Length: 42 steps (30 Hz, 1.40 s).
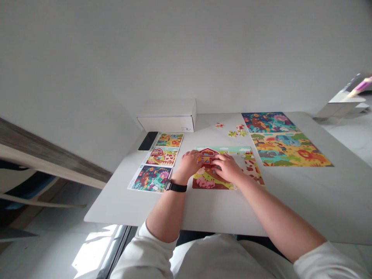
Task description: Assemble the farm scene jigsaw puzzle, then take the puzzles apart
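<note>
White bench (213, 215) carries the partly assembled farm puzzle (205, 183) near centre. Left hand (190, 162) sits at its barn (208, 152) from nine o'clock, right hand (228, 167) from four; both are curled, but whether either grip clasps anything cannot be determined. Loose pieces (241, 133) lie at twelve to one o'clock, the picture sheet (161, 157) at nine.

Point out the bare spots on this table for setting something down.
Widest: the right side of the table, bordered by the right forearm, the lion picture and the near edge. Smaller: the near-left corner, in front of the picture sheet. Crowded: the middle, where left hand and right hand are on the farm puzzle, with loose pieces beyond.
</note>
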Motion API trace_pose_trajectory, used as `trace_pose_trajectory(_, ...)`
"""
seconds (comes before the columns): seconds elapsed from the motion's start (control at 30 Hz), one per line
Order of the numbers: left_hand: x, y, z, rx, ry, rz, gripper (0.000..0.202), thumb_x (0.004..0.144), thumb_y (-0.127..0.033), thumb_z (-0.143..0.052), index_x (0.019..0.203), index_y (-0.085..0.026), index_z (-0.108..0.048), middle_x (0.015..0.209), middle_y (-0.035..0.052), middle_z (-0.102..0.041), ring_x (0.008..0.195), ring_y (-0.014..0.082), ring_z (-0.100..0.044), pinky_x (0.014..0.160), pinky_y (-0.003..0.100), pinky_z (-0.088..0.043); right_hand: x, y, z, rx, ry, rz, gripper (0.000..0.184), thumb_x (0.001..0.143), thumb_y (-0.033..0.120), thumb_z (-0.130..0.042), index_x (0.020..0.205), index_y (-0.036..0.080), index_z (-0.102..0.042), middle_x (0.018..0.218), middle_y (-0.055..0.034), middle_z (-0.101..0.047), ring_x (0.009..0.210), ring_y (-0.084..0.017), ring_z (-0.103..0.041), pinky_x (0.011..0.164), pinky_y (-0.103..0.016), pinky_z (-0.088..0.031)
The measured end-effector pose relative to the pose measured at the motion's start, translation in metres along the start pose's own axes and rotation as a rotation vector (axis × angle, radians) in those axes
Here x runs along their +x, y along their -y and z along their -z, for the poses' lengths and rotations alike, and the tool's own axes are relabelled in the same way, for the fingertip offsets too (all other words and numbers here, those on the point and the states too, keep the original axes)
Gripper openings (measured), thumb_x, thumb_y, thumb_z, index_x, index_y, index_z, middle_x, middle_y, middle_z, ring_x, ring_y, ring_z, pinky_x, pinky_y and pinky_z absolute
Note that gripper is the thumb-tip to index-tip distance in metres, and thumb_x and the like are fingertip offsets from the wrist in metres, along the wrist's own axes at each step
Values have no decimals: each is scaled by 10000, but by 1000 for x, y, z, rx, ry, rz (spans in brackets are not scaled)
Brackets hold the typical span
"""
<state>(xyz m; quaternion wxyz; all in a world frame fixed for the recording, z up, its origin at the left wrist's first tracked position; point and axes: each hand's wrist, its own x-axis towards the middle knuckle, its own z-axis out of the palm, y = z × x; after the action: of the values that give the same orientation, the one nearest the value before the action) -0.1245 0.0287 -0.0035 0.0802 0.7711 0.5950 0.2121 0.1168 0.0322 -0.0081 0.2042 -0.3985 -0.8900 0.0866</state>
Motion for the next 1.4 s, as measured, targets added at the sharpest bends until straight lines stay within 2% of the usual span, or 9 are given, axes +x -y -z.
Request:
trace_pose_trajectory(0.3,0,-6,4,3,23,15,344,921,-209,-755,1260,-259,-785,1343,112,-753,1252,300,-700,1147,462,-528,-3,13,8,-19,65,-11,244,995,241,-727,1206,280,-843,1281,-88,-779,1216,-306,-661,1117,-506,-504)
trace_pose_trajectory(0.43,1,-16,9,-63,11,-114,375,953,-187,-712,1319,-257,-755,1393,104,-739,1319,279,-672,1204,470,-493,-4,13,13,-2,65,-8,284,974,253,-769,1250,286,-827,1365,-82,-759,1277,-316,-651,1147,-525,-501)
trace_pose_trajectory(0.53,-1,-23,10,-133,70,-255,475,936,-262,-778,1405,-305,-717,1500,97,-684,1433,295,-600,1246,498,-461,-10,-4,28,2,32,-24,360,964,269,-787,1322,304,-793,1415,-88,-732,1296,-302,-662,1164,-520,-507)
trace_pose_trajectory(0.63,-4,-25,6,-140,119,-321,673,843,-393,-900,1476,-344,-677,1571,112,-623,1506,345,-533,1297,565,-391,-24,-34,53,-45,34,-159,514,910,309,-842,1415,309,-743,1479,-112,-693,1337,-322,-663,1173,-524,-517)
trace_pose_trajectory(0.77,-11,-21,-4,-93,141,-327,947,698,-550,-990,1541,-316,-628,1616,153,-567,1550,408,-466,1327,618,-314,-49,-76,80,-123,203,-354,749,725,358,-976,1429,267,-738,1578,-172,-621,1442,-405,-604,1200,-546,-505)
trace_pose_trajectory(0.9,-14,-20,-9,-38,169,-315,1063,676,-630,-983,1606,-337,-560,1644,149,-538,1563,422,-436,1346,617,-249,-61,-97,83,-116,325,-428,940,570,418,-1048,1445,300,-728,1637,-155,-571,1487,-429,-565,1217,-550,-493)
trace_pose_trajectory(1.23,-5,-5,-2,-61,144,-273,975,648,-558,-1014,1525,-341,-647,1611,130,-589,1506,403,-519,1338,580,-283,-54,-95,65,-86,219,-372,809,642,409,-1026,1397,316,-752,1617,-139,-598,1482,-408,-575,1226,-570,-476)
trace_pose_trajectory(1.3,-1,-6,2,-100,113,-264,860,704,-512,-988,1487,-345,-675,1561,121,-634,1467,385,-561,1307,572,-346,-52,-97,69,-45,180,-359,754,681,391,-1005,1387,297,-759,1588,-143,-626,1459,-389,-602,1211,-548,-497)
trace_pose_trajectory(1.4,5,-13,7,-185,-33,-190,465,906,-409,-822,1353,-310,-742,1414,109,-726,1345,325,-653,1209,525,-470,-41,-103,80,-2,19,-392,499,854,362,-876,1336,277,-779,1465,-120,-718,1355,-320,-685,1164,-484,-543)
